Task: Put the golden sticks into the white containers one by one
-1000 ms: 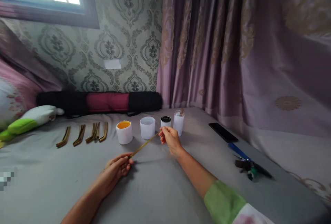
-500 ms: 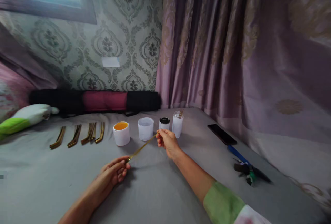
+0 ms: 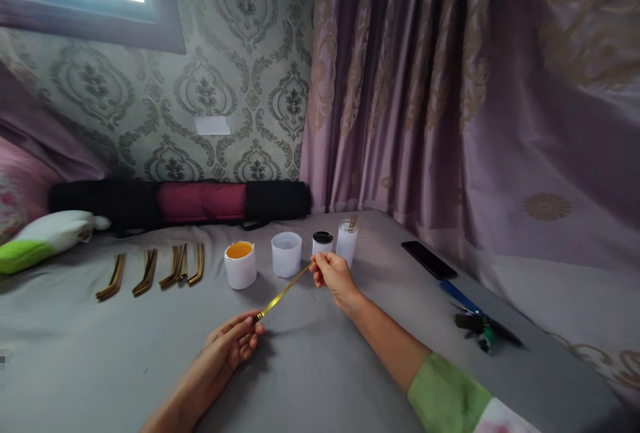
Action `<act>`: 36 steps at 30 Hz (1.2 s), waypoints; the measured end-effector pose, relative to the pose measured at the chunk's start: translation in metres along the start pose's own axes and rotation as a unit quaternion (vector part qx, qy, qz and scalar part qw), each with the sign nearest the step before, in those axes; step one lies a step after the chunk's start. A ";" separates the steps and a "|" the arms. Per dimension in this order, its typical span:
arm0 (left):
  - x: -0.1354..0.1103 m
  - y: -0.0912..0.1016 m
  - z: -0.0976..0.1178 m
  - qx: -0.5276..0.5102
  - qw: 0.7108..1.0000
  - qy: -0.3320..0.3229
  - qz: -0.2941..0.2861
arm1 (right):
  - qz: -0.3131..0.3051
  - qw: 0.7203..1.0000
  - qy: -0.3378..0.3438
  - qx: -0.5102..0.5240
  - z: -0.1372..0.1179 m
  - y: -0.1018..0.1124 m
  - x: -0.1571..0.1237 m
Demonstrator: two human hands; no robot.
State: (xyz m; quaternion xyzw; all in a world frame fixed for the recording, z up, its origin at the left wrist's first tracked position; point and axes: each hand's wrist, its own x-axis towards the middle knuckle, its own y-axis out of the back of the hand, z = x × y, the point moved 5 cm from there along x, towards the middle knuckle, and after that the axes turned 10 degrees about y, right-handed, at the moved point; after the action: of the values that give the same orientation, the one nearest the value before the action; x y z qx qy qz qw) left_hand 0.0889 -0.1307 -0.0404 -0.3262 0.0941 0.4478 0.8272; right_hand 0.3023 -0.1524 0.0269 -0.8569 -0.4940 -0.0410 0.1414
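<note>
Strip [image 3: 283, 293], thin and gold, slants from the left hand [image 3: 231, 344], which pinches its eight o'clock end, to the right hand [image 3: 335, 278], pinching its two o'clock end. Orange-filled tub [image 3: 241, 274] stands at its ten o'clock, whitish tub [image 3: 287, 263] at twelve.

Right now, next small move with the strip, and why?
I'd draw the strip slightly back from the dark-topped cup: the left hand and right hand both grip it, and the right one overlaps that cup in view, so a forward slip might knock it. The actual gap can't be judged.
</note>
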 end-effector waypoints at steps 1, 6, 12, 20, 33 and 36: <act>0.000 0.000 0.000 -0.002 1.000 0.000 -0.003 | -0.002 1.000 0.002 -0.003 0.000 -0.001 0.000; 0.002 0.008 0.000 -0.015 1.000 0.005 0.021 | -0.005 1.000 0.008 -0.020 -0.005 0.002 0.001; 0.005 0.019 0.001 -0.079 0.995 0.024 0.048 | 0.005 0.998 0.027 -0.057 -0.031 0.031 0.011; 0.008 0.024 0.001 -0.133 0.989 0.040 0.051 | 0.073 0.986 0.076 -0.125 -0.094 0.087 0.036; 0.011 0.028 0.000 -0.158 0.985 0.043 0.045 | 0.183 0.949 0.137 -0.215 -0.157 0.122 0.075; 0.009 0.028 0.001 -0.162 0.984 0.049 0.046 | 0.205 0.941 0.138 -0.231 -0.164 0.123 0.079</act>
State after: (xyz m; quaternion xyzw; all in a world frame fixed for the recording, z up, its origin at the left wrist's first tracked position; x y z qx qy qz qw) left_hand 0.0721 -0.1133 -0.0567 -0.4729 0.0758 0.4783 0.7361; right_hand 0.4592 -0.1904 0.1756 -0.9347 -0.2599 -0.2421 0.0124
